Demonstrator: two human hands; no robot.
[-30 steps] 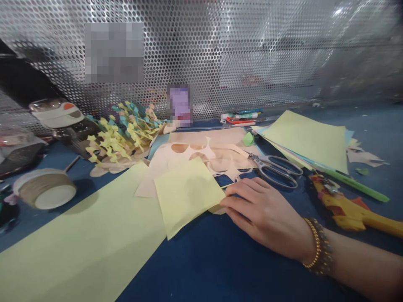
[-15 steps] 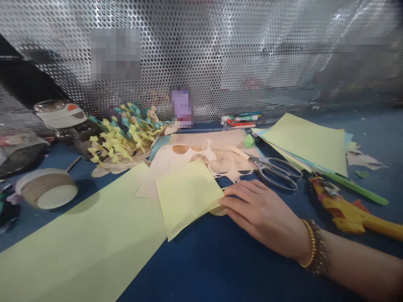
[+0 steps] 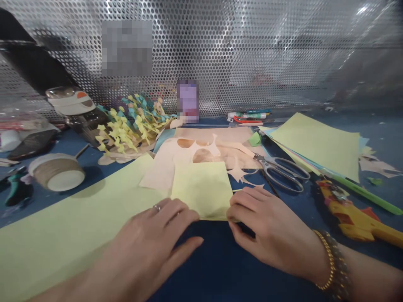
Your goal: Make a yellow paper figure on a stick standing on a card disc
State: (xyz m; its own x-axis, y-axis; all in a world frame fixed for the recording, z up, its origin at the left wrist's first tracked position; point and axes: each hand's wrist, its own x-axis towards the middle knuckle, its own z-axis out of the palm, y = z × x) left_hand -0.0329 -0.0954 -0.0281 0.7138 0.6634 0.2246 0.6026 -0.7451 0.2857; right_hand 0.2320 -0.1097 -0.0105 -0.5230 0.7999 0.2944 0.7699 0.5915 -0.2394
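Note:
A small yellow-green paper square (image 3: 201, 184) lies at the middle, squared to me, its near edge slightly raised. My right hand (image 3: 267, 230) pinches its near right corner. My left hand (image 3: 154, 239), with a ring, rests its fingertips at the near left corner, thumb spread away from the fingers. Under my left forearm stretches a large yellow-green sheet (image 3: 78, 226). Beyond the square are pink paper with cut-out holes (image 3: 160, 167) and grey-handled scissors (image 3: 283, 172).
A roll of tape (image 3: 59, 172), a bottle (image 3: 75, 109) and paper stars on stems (image 3: 122, 130) stand left. To the right are stacked coloured sheets (image 3: 321, 142), a green pen (image 3: 368, 195) and a yellow glue gun (image 3: 349, 218). Behind, a phone (image 3: 189, 100) leans on perforated metal.
My left hand has come in from the lower left to the square's near edge. The square has turned from tilted to straight. The whole view has shifted slightly.

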